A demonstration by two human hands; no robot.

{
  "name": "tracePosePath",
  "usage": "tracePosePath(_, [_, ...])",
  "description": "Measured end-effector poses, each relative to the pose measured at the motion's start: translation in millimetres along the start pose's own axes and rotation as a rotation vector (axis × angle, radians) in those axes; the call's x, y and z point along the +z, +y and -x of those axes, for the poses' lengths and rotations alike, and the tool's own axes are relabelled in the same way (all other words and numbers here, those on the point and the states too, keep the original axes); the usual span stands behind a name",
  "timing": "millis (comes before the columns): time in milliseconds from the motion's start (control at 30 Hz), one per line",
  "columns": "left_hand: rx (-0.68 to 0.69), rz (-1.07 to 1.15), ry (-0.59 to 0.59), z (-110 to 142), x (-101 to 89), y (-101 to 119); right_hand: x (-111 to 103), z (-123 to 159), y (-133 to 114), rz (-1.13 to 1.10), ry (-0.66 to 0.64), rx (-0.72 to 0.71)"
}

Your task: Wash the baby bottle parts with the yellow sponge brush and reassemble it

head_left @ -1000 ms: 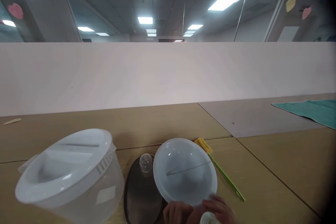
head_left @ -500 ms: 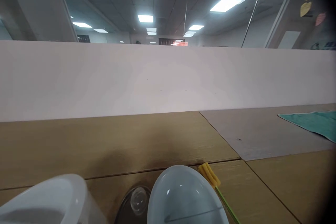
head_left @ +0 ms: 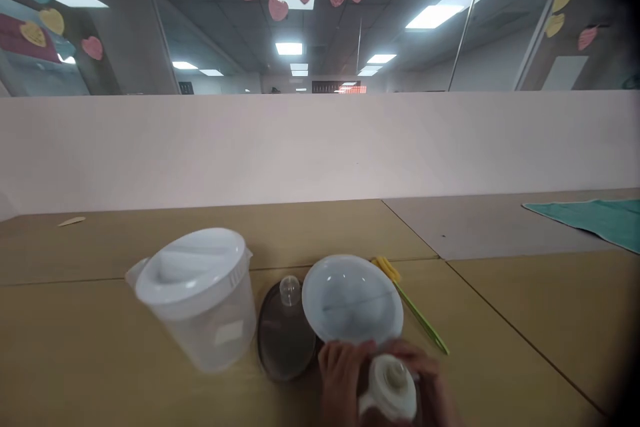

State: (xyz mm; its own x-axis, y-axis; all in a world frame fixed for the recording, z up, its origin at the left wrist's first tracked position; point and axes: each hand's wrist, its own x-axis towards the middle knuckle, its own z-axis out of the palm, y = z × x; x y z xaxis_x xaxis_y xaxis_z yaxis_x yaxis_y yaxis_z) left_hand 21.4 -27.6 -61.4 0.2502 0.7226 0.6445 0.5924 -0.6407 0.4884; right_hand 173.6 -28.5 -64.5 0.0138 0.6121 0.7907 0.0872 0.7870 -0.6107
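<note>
At the bottom of the view, a baby bottle [head_left: 393, 390] with a white collar and a pale teat-like tip points up toward me. My left hand [head_left: 340, 373] has its fingers curled at the bottle's left side. On the other side, my right hand [head_left: 423, 367] is closed around it, partly hidden by the collar. Just beyond my fingers lies a white bowl [head_left: 353, 300] with a thin dark line across its inside. Left of that bowl, a clear dome cap [head_left: 290, 290] stands on a dark oval tray [head_left: 285, 347].
A translucent bucket [head_left: 225, 320] with a white lid stands on the left. A sponge brush [head_left: 423, 320] with a yellow head and green handle lies right of the bowl. Farther right is a teal cloth [head_left: 595, 217]. A low white partition [head_left: 300, 147] closes off the back.
The view dipped out of sight of the hands, then came back with everything looking smaller. The fingers, earlier blurred low in view, now close around the bottle, whose collar shows more fully.
</note>
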Motion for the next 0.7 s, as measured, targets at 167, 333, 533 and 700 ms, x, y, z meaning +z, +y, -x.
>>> tracePosePath(167, [-0.049,0.023,-0.036,-14.5,-25.1,31.4,-6.2,-8.9,-16.3,-0.025,0.001,0.093])
tracePosePath(333, [-0.025,0.01,-0.014,-16.9,-26.3,31.9,-9.1,-16.4,-13.0,0.086,0.046,-0.016])
tracePosePath(533, [0.028,0.03,0.025,-18.2,-27.6,24.1,-8.1,-30.1,-23.6,0.22,-0.044,-0.071])
tracePosePath(700, [0.031,-0.007,0.021,-19.5,-28.3,22.9,-4.1,-35.0,-25.5,0.236,-0.155,-0.072])
